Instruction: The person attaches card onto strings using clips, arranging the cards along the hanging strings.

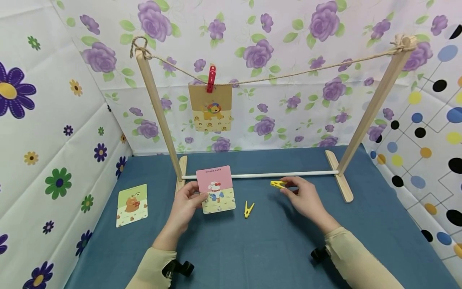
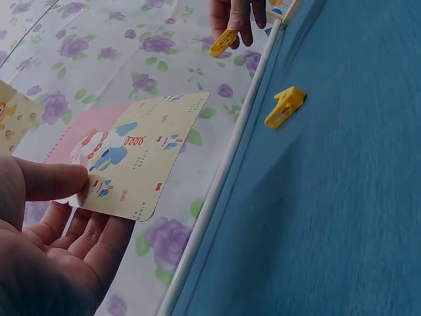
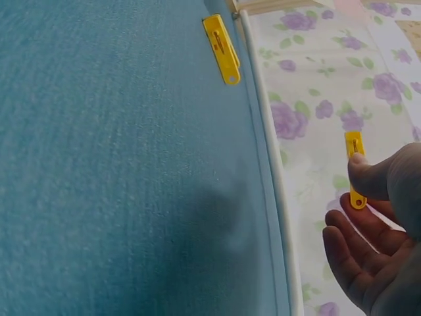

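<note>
Flowered walls (image 1: 281, 44) around a blue counter (image 1: 252, 257)

Purple roses cover the back cloth, daisies the left side, coloured dots the right. On the counter stands a wooden frame: a left post (image 1: 157, 112) and a right post (image 1: 375, 104), each on a flat foot, joined low down by a white rod (image 1: 285, 175). Sagging twine (image 1: 306, 72) links the post tops.

Pale sleeves reach in from the near edge, a black device (image 1: 180, 268) at the left wrist. The left hand (image 1: 185, 204) hides part of the left post's foot; its grip pinches a pink card (image 1: 215, 192) by the lower left, thumb in front. Held above the counter, the card blocks a stretch of the rod from the head view. A lion card (image 1: 213, 116) hangs nearer the left post, and a green card (image 1: 132, 205) lies left of the frame.

Near the rod, the right hand (image 1: 303, 198) has a narrow grip, thumb and finger pinching a yellow peg (image 1: 278, 184). A red peg (image 1: 211, 79) fastens the lion card to the twine. Between the hands lies a second yellow peg (image 1: 248, 210).
</note>
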{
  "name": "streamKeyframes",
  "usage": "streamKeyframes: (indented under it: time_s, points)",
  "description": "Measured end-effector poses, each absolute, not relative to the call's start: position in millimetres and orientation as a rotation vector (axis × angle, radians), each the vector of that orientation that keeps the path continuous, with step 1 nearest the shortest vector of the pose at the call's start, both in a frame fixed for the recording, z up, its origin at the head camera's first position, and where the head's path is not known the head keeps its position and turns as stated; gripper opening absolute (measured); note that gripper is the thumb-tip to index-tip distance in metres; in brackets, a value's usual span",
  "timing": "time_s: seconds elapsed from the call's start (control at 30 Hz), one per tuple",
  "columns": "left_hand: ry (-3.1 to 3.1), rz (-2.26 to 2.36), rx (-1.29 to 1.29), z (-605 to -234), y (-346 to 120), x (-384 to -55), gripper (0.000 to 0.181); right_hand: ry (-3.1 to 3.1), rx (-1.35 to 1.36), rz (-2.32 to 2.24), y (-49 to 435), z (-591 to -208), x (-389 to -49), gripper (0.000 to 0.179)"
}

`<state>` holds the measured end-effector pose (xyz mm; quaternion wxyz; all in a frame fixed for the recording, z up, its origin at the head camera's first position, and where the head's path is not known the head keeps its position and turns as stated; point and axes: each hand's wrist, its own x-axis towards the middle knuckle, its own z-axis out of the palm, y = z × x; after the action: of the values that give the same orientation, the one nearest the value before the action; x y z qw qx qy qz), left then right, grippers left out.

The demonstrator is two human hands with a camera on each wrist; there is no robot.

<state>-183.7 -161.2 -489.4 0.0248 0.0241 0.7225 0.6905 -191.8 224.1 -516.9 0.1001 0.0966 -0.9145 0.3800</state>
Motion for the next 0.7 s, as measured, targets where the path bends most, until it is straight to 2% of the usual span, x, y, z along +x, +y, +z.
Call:
streamKeyframes:
  time_s: [0.7]
  points:
    - [2.17,2.188,0.114,-486,-145,-186,0.027,-2.507,0.412,0.937,234,-495,-189,0.031]
